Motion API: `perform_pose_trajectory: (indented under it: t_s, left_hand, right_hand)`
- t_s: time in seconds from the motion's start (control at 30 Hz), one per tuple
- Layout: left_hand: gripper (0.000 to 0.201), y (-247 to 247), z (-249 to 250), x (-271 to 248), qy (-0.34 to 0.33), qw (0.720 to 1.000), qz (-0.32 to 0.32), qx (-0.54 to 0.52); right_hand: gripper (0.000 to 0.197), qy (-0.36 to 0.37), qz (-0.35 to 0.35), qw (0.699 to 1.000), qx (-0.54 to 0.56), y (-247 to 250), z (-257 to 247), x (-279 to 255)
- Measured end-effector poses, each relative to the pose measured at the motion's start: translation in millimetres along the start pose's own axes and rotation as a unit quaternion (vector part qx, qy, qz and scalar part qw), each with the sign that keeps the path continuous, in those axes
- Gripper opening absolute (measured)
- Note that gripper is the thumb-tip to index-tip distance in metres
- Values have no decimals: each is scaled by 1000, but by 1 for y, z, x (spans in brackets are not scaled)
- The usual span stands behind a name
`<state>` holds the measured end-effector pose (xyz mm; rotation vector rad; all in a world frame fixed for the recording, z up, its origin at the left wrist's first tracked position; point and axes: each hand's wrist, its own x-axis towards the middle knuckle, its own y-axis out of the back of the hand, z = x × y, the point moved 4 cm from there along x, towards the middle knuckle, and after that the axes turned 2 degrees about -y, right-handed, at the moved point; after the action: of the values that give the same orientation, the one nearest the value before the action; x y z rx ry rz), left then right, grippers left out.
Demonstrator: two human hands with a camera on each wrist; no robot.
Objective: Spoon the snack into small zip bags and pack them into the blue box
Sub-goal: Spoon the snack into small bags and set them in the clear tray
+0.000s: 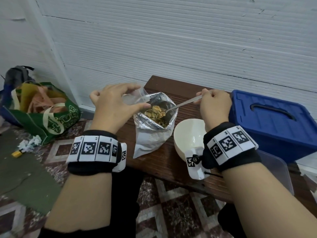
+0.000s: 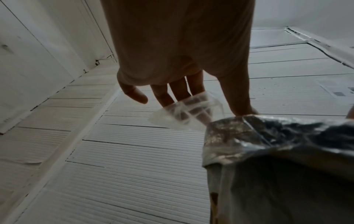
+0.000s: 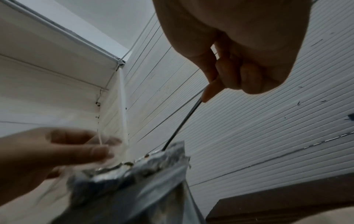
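Over the foil pouch (image 1: 154,124) at mid-tabletop (image 1: 181,93), my right hand (image 1: 214,107) pinches the spoon (image 1: 181,104) handle, its bowl heaped with snack (image 1: 155,112). My left hand (image 1: 116,103) grip pinches a small zip bag (image 1: 135,97) open just left of it. I should keep the spoon level, enter the bag's mouth, then tip slowly. Right, the blue box (image 1: 274,121) sits lidded.

My head view is evenly lit and fairly sharp, its wall lines bowing at the edges; both wrist views are dim, the left hand (image 3: 47,153) smeared by motion blur, the foil bag (image 2: 277,159) glinting softly
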<state>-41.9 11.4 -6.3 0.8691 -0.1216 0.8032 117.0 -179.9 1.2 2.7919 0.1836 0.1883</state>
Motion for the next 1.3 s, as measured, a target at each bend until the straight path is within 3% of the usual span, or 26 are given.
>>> perform_pose_trajectory:
  t_s: [0.2,0.43,0.67,0.97,1.07,1.3]
  left_hand:
    - [54,-5,4,2,16,998,-59,23]
    - [81,-14,15,4,10,994,-95,45]
    - [78,-20,25,5,5,991,-112,75]
    - [77,-26,25,9,-5,990,-112,90]
    - [67,-27,27,10,-13,990,-105,97]
    - [45,-30,36,8,-20,996,-53,72]
  right_hand:
    - [32,11,31,999,19,20,-11,14]
    - [33,31,23,999,8,22,-26,20]
    - [30,34,-22,999,-10,2,-33,16]
    - [31,43,-39,998,6,-9,-38,16]
    - [30,52,-34,998,22,-9,-40,15]
    - [26,177,-64,979,83,-11,-53,2]
